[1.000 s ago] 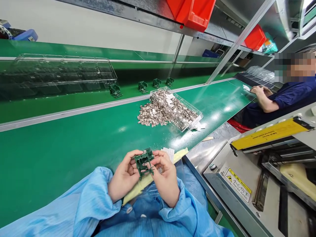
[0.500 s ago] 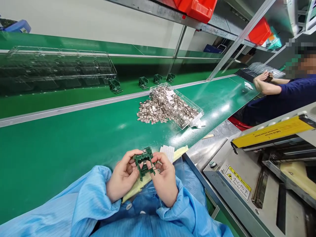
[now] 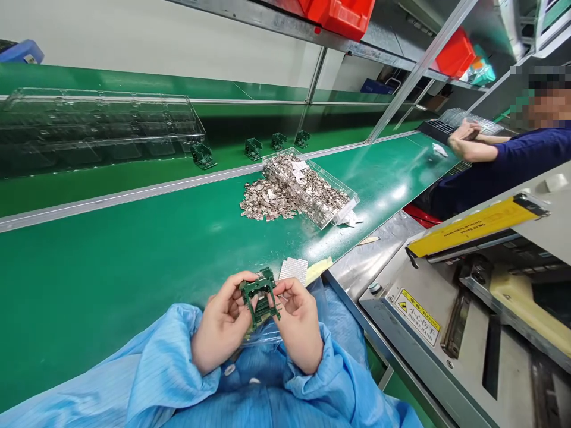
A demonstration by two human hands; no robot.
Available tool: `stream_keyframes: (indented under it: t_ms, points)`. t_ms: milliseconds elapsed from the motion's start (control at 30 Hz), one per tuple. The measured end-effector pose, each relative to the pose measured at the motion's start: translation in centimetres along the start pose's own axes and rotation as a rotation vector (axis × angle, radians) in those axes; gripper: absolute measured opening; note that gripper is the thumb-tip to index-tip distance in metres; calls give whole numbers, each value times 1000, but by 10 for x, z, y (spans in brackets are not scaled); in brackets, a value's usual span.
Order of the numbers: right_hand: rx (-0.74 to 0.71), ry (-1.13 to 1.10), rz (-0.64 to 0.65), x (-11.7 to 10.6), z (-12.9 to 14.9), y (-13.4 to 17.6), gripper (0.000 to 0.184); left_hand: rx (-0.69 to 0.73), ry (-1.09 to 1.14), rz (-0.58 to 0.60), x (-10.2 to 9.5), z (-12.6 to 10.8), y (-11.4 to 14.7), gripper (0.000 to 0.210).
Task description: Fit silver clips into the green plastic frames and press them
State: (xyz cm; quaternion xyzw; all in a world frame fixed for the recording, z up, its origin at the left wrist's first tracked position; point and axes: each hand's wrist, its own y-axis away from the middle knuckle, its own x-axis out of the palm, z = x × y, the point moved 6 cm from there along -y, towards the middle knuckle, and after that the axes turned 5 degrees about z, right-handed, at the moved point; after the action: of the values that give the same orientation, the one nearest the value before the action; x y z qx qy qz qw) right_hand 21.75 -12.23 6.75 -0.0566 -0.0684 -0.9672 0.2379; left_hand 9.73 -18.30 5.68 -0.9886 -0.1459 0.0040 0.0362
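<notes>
Close to my body, a dark green plastic frame (image 3: 259, 291) with an open middle and thin legs is held up between both hands. My left hand (image 3: 222, 315) grips its left side, fingers behind and thumb in front. On its right edge, the thumb and fingertips of my right hand (image 3: 298, 324) pinch the frame; whether they also hold a small part, I cannot make out. Just beyond lies a grey-white gridded sheet (image 3: 293, 270) beside a yellow sheet (image 3: 318, 270). Farther off, small metal pieces (image 3: 267, 200) are heaped against a clear tray (image 3: 345, 209) full of them.
Several similar green frames (image 3: 253, 148) stand along the raised back ledge, near a clear compartment tray (image 3: 102, 122). At right is a machine with a hand-injury warning label (image 3: 418, 317). A co-worker (image 3: 491, 154) in dark blue sits beyond it. Red bins (image 3: 343, 18) rest overhead.
The view has shifted slightly, so the background sits farther left. Both my hands keep hold of the green frame, which is turned a little. The co-worker's hands have moved slightly.
</notes>
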Motion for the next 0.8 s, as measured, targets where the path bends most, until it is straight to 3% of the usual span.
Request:
stream_keyframes:
  t_ms: [200, 300, 433, 500, 667, 800]
  points:
    - [-23, -39, -50, -17, 4, 15, 27, 48, -101, 43, 20, 0, 9, 30]
    - [-68, -36, -51, -37, 4, 24, 26, 45, -93, 102, 33, -3, 7, 29]
    - [-90, 73, -211, -87, -16, 30, 31, 33, -10, 95, 43, -12, -19, 33]
    - [-24, 120, -204, -102, -37, 26, 41, 2, 71, 95, 49, -12, -40, 40]
    - [40, 152, 35, -81, -69, 4, 55, -86, 228, 249, 86, 9, -81, 43]
    - [-33, 168, 91, -63, -69, 7, 58, -66, 154, 232, 100, 16, -76, 41]
